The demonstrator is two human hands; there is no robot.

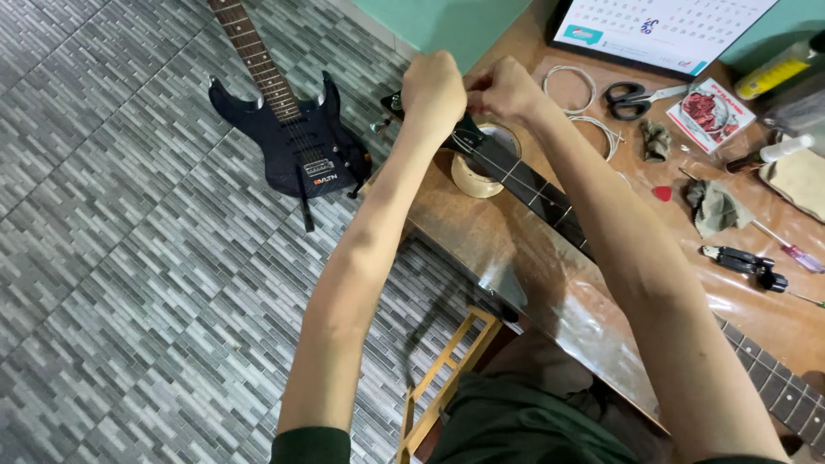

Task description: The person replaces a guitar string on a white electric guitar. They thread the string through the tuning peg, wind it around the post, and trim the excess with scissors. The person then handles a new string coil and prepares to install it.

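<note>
Two hands at a guitar headstock

Left hand (432, 86) fisted on the headstock (464, 131); right hand (505, 88) in a pinching grip there, above a tape roll (475, 176) on the bench (481, 236).

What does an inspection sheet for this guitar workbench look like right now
Surface: glossy brown wooden table, scuffed.
Job's things: black guitar neck resting on a roll of tan tape.
Clutter: black-handled scissors, coiled silver strings, red pick, black pliers.
Hands: left hand and right hand, both closed at the headstock.
Cables: nothing seen.
Surroundings: dark blue electric guitar lying on grey tiled floor.
</note>
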